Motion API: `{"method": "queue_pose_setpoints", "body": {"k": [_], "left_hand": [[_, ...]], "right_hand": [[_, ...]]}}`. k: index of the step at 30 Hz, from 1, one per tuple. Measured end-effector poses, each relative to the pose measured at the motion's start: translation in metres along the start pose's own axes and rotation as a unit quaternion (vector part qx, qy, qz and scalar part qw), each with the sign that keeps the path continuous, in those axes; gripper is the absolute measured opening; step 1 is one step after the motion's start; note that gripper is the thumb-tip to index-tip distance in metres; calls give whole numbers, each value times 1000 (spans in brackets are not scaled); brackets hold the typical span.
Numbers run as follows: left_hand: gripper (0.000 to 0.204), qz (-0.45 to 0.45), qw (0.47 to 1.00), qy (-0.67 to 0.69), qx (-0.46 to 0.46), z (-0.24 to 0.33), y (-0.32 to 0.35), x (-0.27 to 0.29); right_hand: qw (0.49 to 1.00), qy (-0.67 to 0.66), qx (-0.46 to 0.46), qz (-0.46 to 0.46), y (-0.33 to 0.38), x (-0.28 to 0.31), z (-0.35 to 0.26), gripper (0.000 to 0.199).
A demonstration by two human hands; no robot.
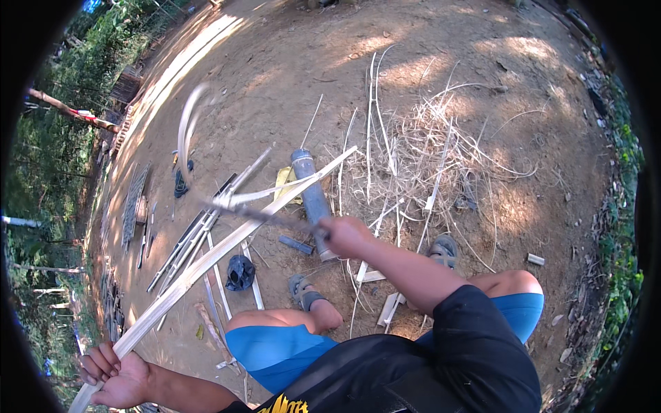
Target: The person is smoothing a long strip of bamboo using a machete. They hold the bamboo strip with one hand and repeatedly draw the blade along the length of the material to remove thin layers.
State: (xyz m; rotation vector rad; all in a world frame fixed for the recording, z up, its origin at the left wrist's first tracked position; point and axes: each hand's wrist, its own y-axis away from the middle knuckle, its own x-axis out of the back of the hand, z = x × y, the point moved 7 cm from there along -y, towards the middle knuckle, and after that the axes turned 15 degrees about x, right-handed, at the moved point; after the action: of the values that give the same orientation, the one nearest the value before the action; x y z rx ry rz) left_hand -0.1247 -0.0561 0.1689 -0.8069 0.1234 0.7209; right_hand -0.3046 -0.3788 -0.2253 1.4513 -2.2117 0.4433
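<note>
Dirt yard (289, 62), left hand (113, 372) gripping bamboo strip (206, 265), right hand (346, 236) closed on knife (258, 213)

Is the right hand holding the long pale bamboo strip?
No, the right hand grips a dark blade, while the left hand holds the long bamboo strip at its near end.

We see the knife (265, 215) in our right hand (346, 236) only as a motion-blurred streak, its edge impossible to make out, and the thin peeled strip (187, 127) curling up from the bamboo slat (227, 248) is smeared too. Below our left hand (113, 375), the slat's near end is cut off by the picture's rim.
</note>
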Motion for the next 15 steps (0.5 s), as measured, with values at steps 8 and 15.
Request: {"method": "queue_pose_setpoints", "body": {"k": [8,15], "left_hand": [[75,-1,999,-24,23,5,-19,30],[77,-4,998,-59,10,16,-26,25]], "right_hand": [[998,-54,6,11,-6,-19,17,29],[983,-33,-182,17,-29,2,154,28]]}}
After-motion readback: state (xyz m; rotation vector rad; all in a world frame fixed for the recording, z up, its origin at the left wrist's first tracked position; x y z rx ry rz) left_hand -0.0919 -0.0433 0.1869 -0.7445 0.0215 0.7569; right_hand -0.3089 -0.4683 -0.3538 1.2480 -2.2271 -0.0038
